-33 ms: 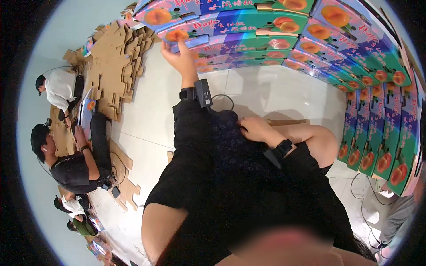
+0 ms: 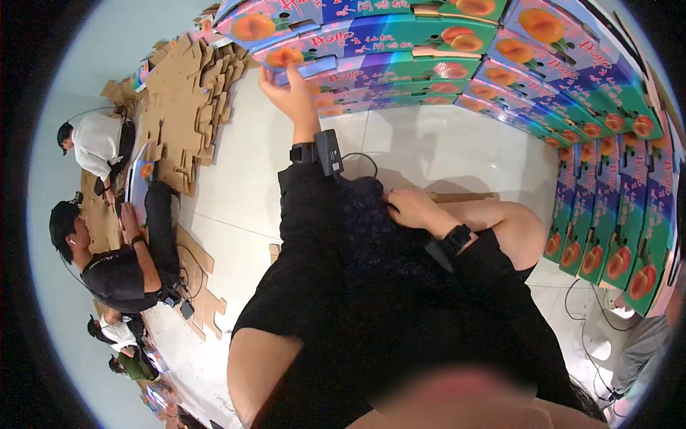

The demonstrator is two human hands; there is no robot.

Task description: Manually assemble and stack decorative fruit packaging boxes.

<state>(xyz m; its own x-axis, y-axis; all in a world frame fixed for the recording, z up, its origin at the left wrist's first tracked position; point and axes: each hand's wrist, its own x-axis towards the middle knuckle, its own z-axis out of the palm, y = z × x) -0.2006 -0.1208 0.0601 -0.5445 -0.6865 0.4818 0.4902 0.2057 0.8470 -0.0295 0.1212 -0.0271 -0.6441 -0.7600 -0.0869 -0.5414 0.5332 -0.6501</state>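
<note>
Nothing much has shifted since the earlier frame: the left hand point(image 2: 291, 93) is still stretched up to the colourful fruit carton point(image 2: 314, 51) in the upper tiers of the stacked wall of cartons point(image 2: 586, 121), and the right hand point(image 2: 413, 209) still rests on the dark lap. From where I stand, the left fingers look loosely spread against the carton's lower edge, pressing rather than pinching; whether the thumb hooks underneath I cannot tell. The right fingers lie curled on the cloth, holding nothing. That carton lies flat, its long axis running left to right along the row, printed face outward. I'd judge a one-handed pull could tilt it and drag its neighbours down. Flat cardboard blanks point(image 2: 187, 107) lie left, near seated co-workers point(image 2: 118, 264).
</note>
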